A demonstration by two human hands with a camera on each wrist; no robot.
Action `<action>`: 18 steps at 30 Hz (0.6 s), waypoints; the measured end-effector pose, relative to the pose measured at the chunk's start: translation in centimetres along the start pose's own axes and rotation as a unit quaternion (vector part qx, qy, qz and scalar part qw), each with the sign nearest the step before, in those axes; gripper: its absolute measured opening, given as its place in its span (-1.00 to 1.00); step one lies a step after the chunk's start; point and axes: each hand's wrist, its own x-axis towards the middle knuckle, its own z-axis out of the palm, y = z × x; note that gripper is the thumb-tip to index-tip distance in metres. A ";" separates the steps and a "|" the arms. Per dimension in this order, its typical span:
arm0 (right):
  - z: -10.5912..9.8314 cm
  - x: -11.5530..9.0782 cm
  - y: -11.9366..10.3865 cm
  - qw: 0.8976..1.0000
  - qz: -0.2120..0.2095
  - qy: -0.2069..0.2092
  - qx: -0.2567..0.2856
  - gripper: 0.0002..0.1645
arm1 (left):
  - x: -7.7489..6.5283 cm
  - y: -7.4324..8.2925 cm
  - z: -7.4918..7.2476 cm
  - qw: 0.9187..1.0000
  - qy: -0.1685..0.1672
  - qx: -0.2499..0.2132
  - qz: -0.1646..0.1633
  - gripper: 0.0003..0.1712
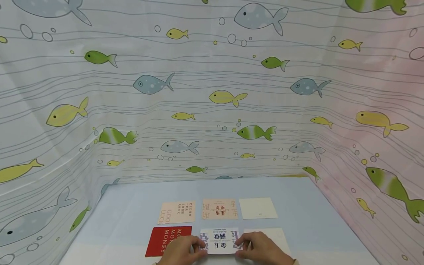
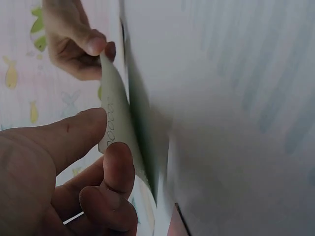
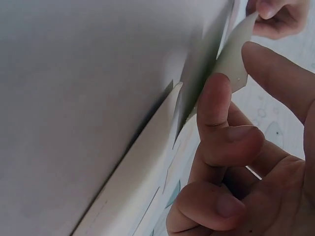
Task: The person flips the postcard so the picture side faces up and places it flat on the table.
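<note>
My left hand [image 1: 185, 251] and my right hand [image 1: 262, 248] pinch the two near corners of a white card [image 1: 219, 243] with bluish-purple printed characters. Its near edge is lifted and the card bows, as both wrist views show. In the left wrist view, the thumb and index finger of the left hand [image 2: 74, 157] grip the card [image 2: 116, 93], whose pale underside shows. A red card [image 1: 159, 241] lettered "MONEY" lies partly behind the left hand. Beside the right hand is a cream card [image 1: 277, 237], partly covered by it.
Behind these lies a row of cards: a peach "GOOD LUCK" card [image 1: 177, 212], a peach card [image 1: 220, 208] with red characters, and a plain cream card [image 1: 258, 208]. The white table [image 1: 126, 209] meets fish-print curtains [image 1: 212, 125] at the back and sides.
</note>
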 end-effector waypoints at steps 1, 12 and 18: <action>0.0 0.0 0.0 1.000 -0.001 -0.002 0.000 -0.66 | 0.0 0.0 0.0 1.000 0.000 0.002 -0.001 -0.70; 0.4 0.2 0.2 1.000 0.003 -0.013 0.002 -0.66 | 0.0 -0.2 0.3 1.000 -0.014 -0.001 -0.016 -0.65; 0.4 0.5 0.1 1.000 0.020 -0.005 -0.015 -0.64 | 0.1 -0.1 0.2 1.000 -0.011 -0.006 -0.006 -0.67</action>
